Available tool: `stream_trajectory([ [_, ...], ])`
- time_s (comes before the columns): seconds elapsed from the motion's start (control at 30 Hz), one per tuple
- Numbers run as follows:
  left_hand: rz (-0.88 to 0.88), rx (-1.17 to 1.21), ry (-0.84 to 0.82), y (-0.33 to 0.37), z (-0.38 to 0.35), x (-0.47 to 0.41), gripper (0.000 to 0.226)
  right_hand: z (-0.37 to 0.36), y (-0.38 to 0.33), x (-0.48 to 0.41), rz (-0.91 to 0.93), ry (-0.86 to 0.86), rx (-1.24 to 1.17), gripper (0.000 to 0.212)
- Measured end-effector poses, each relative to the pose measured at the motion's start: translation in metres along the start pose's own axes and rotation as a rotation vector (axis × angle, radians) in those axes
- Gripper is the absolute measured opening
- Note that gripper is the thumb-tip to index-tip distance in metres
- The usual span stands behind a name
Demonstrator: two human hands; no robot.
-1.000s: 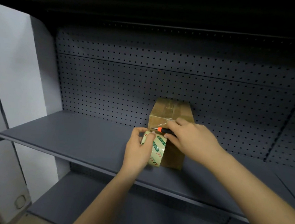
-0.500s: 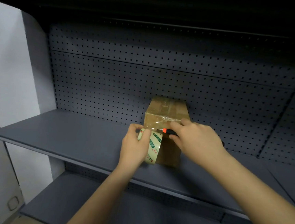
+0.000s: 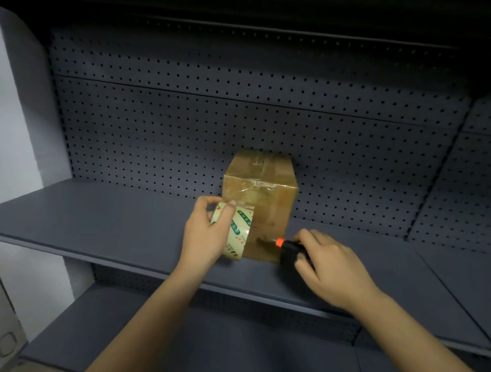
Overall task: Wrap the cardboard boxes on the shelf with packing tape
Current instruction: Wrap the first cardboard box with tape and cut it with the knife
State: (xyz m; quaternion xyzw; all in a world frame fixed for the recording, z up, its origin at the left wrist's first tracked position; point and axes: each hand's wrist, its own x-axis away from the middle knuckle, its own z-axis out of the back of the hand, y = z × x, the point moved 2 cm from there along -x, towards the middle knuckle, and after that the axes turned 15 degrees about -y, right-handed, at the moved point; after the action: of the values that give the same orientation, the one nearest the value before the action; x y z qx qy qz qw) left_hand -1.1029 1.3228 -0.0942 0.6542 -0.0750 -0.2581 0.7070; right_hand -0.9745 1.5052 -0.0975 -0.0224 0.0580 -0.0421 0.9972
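Now the grey shelf [image 3: 101, 223] carries a taped box [image 3: 269, 200], upright near the far pegboard [image 3: 153, 136], about mid-width. The left grip [image 3: 204, 238] is curled round a tape roll [image 3: 238, 235] touching the box's near-left edge. The right grip [image 3: 332, 264], low at the box's near-right corner, is clamped on a black cutter [image 3: 287, 249] whose orange tip points left.

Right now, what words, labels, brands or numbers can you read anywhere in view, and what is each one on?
No text is legible enough to quote.
On the packing tape roll gripped by the left hand: green label patches and red marks, too blurred to read.
On the cardboard box: a faint dark line of print low on its front face, too small to read.
On the cutter in the right hand: no marking visible.
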Motion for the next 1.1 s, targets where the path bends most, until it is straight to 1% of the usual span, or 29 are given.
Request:
stream_trajectory([
  [0.07,0.005,-0.004,-0.006,0.0,0.0,0.001,0.03,-0.018,0.007,0.002,0.048,-0.092,0.007,0.012],
  [0.17,0.019,0.009,-0.002,0.0,0.0,0.001,0.031,-0.04,0.01,0.002,0.095,-0.191,-0.002,0.02],
  [0.37,0.056,-0.093,-0.045,-0.018,-0.008,0.004,0.028,-0.045,0.012,-0.002,0.1,-0.173,-0.035,0.025],
  [0.43,0.06,-0.082,-0.031,-0.025,-0.009,0.006,0.024,-0.04,0.012,-0.002,0.108,-0.124,-0.049,0.027],
  [0.53,0.065,-0.038,-0.02,-0.028,-0.006,0.01,0.018,-0.022,0.007,-0.008,0.116,0.013,-0.05,0.026],
  [0.7,0.05,-0.027,0.007,-0.028,0.002,0.014,0.013,0.019,-0.015,-0.031,0.195,0.374,-0.083,0.015],
  [0.77,0.04,-0.021,0.028,-0.027,0.006,0.016,0.012,0.033,-0.027,-0.046,0.249,0.474,-0.098,0.019],
  [0.83,0.03,-0.017,0.044,-0.026,0.011,0.017,0.011,0.043,-0.038,-0.064,0.301,0.525,-0.093,0.02],
  [0.9,0.014,-0.009,0.052,-0.024,0.015,0.019,0.008,0.047,-0.046,-0.082,0.327,0.534,-0.075,0.02],
  [1.0,-0.003,0.009,0.059,-0.022,0.023,0.02,0.007,0.043,-0.056,-0.104,0.338,0.512,-0.045,0.019],
  [1.1,-0.015,0.024,0.077,-0.02,0.03,0.021,0.008,0.034,-0.059,-0.116,0.325,0.529,-0.011,0.011],
])
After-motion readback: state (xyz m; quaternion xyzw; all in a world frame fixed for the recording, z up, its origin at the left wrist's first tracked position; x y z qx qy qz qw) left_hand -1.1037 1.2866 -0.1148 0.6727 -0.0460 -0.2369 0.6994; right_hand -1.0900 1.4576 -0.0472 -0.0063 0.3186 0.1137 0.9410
